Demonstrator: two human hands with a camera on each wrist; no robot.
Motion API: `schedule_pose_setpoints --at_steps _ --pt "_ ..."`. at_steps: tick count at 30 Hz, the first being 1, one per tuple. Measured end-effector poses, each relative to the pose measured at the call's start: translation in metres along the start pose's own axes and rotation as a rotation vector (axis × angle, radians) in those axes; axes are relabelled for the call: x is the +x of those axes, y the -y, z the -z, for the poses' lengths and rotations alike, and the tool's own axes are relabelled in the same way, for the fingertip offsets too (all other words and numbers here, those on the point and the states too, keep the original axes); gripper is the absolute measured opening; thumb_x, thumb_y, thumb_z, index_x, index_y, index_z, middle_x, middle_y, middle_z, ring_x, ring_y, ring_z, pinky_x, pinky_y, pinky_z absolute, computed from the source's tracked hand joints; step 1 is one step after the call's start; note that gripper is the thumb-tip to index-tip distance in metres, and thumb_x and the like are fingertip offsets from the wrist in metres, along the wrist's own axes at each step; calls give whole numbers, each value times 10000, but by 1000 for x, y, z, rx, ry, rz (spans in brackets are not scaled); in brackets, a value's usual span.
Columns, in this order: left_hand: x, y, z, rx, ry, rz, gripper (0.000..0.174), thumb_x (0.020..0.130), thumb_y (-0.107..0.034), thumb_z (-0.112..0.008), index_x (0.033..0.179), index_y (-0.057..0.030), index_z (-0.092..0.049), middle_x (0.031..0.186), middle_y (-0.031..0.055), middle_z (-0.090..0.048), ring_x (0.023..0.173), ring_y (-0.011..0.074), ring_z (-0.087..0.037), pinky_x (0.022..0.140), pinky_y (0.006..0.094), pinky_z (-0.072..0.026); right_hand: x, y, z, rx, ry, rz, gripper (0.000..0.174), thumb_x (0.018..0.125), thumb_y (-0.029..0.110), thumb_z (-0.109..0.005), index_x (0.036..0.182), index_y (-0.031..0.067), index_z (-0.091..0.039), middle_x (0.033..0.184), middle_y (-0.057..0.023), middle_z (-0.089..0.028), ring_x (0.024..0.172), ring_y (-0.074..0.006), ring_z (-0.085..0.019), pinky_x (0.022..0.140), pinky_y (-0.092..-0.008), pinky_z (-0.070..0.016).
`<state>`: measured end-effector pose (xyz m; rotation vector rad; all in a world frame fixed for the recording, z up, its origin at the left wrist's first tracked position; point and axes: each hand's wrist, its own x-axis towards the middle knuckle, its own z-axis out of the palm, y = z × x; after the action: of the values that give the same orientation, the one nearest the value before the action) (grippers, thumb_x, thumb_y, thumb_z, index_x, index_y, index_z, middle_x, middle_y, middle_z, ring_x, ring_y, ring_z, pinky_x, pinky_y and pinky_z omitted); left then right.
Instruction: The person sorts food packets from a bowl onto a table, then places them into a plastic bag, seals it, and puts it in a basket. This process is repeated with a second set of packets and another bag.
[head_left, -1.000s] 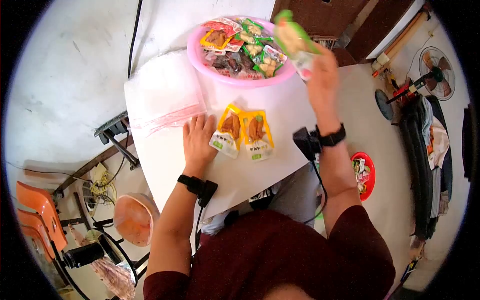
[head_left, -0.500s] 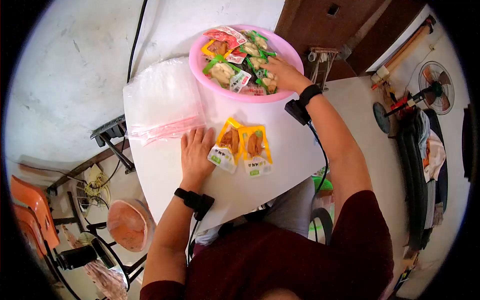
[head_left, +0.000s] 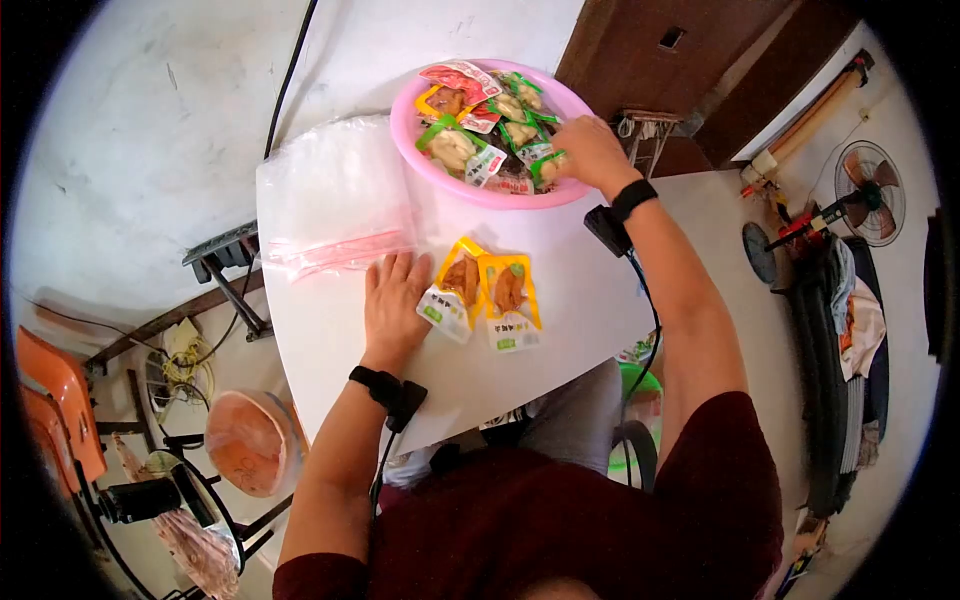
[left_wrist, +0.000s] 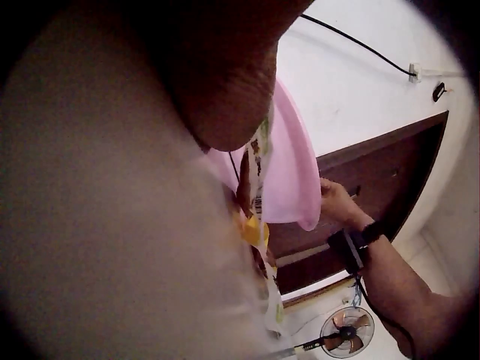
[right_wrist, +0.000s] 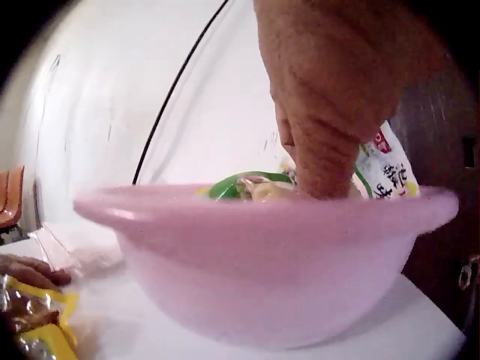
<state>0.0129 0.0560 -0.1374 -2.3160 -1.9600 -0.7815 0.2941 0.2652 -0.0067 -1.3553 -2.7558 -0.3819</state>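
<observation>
My right hand (head_left: 592,152) reaches over the right rim of a pink basin (head_left: 500,198), its fingers down inside and pinching a green-edged snack packet (head_left: 548,170). In the right wrist view, a white printed packet end (right_wrist: 386,166) stands above the rim beside that hand; the fingertips are hidden. Inside the basin lie several green packets, a red packet (head_left: 460,78) and a yellow-edged one (head_left: 443,101). Flat on the table, my left hand (head_left: 396,305) rests with straight fingers. Two yellow-and-white snack packets (head_left: 510,300) lie overlapping just right of it.
A stack of clear plastic bags (head_left: 335,190) with pink edges lies left of the basin on the white table (head_left: 430,400). The wall is behind. Below the table's right edge is a green container (head_left: 645,400). A fan (head_left: 868,195) stands farther right.
My right hand swung from above the table with a green packet, which now lies at the basin's left, and then moved to the packets at its right rim. The left hand stayed put.
</observation>
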Motion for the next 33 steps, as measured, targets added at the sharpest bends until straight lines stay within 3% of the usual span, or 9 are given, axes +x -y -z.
schedule_pose_setpoints --at_steps 3,6,12,17,21,24,27,29,33 --pt "-1 -1 2 -9 -4 5 427 841 -270 -572 1219 -70 -575 1269 156 -535 1245 336 -444 1049 509 -301 -29 5 24 177 -348 -39 353 693 360 -754 914 95 -676 912 -130 -644 910 -323 -615 786 -408 -486" --pt "0 0 -1 25 -4 9 420 841 -276 -573 1209 -74 -583 1274 156 -535 1248 333 -443 1052 510 -302 -76 34 63 175 -227 -322 332 748 357 -719 939 92 -664 879 -128 -648 797 -320 -635 685 -408 -500" --pt "-2 -1 -2 11 33 42 489 829 -302 -594 1270 -92 -563 1331 153 -513 1301 330 -413 1095 502 -268 -168 59 39 173 -229 -254 270 791 264 -706 979 85 -631 844 -113 -641 761 -312 -641 663 -415 -503" --pt "-2 -1 -2 25 18 19 465 833 -318 -584 1239 -94 -558 1329 157 -507 1289 334 -418 1076 513 -281 -203 94 -19 152 -74 -367 367 775 217 -723 1070 36 -600 991 -121 -621 847 -331 -630 701 -419 -511" --pt "-1 0 -4 18 22 23 492 819 -347 -600 1242 -100 -558 1322 160 -512 1301 340 -411 1077 515 -277 -205 122 -30 529 -72 -191 388 783 201 -712 1097 14 -581 1085 -133 -586 921 -339 -609 756 -423 -506" --pt "0 -2 -1 17 51 35 495 817 -342 -602 1246 -99 -556 1311 163 -519 1301 346 -412 1078 513 -276 -193 118 -21 668 -34 -183 358 799 207 -697 1079 7 -596 1042 -140 -605 927 -338 -601 797 -422 -499" --pt "0 -3 2 41 74 38 521 830 -347 -582 1289 -103 -546 1336 157 -509 1292 331 -417 1085 500 -274 -162 97 7 623 -41 -265 317 817 215 -680 1048 5 -623 1017 -145 -624 920 -338 -600 819 -413 -496" --pt "0 -3 2 44 60 35 519 829 -342 -584 1286 -99 -547 1332 158 -510 1289 332 -419 1081 501 -277 -135 83 18 671 -212 -261 273 825 207 -664 1022 19 -650 996 -150 -636 930 -344 -598 824 -415 -492" --pt "2 -2 2 41 97 53 516 825 -327 -589 1282 -91 -549 1332 161 -508 1289 333 -419 1081 501 -280 -68 54 7 479 -380 -68 271 820 207 -663 1028 32 -656 1010 -158 -634 974 -338 -599 826 -431 -490"
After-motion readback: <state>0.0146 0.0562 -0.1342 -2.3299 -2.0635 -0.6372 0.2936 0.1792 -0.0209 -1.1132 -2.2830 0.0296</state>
